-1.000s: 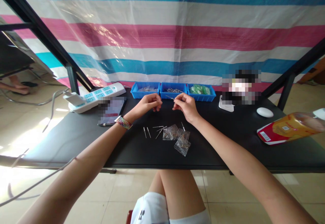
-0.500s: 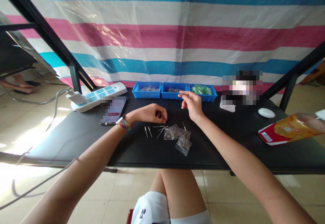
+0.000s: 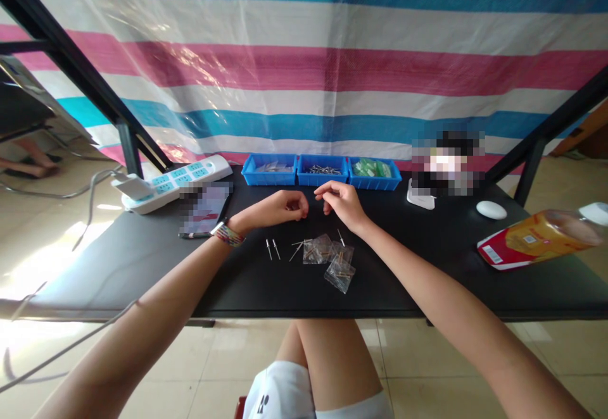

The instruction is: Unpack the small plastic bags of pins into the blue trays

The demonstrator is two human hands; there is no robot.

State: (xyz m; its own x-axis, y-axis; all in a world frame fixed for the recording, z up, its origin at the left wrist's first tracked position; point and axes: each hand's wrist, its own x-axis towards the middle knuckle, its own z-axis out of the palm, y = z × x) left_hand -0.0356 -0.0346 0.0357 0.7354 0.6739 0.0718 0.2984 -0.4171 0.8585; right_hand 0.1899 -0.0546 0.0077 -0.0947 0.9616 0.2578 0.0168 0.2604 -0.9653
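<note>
My left hand [image 3: 279, 207] hovers just above the black table [image 3: 142, 254] with its fingers curled in; what they hold is too small to make out. A few centimetres to its right, my right hand [image 3: 340, 202] has fingertips pinched together, pointing at the left hand, their content unclear. Just in front of both hands lie several loose metal pins [image 3: 272, 249] and three small clear bags [image 3: 332, 261] with pins inside. Behind the hands stand three blue bins: left [image 3: 269, 170], middle [image 3: 323, 170] with metal pins, right [image 3: 375, 169] with green parts.
A white power strip [image 3: 173, 181] and a phone [image 3: 204, 211] lie at the left. A white stand [image 3: 420, 195], a white mouse [image 3: 491, 209] and a lying bottle [image 3: 539, 238] are at the right. A striped tarp hangs behind the table.
My right hand went out to the middle blue bin and has come back beside my left hand. My left hand dipped to the table and rose slightly.
</note>
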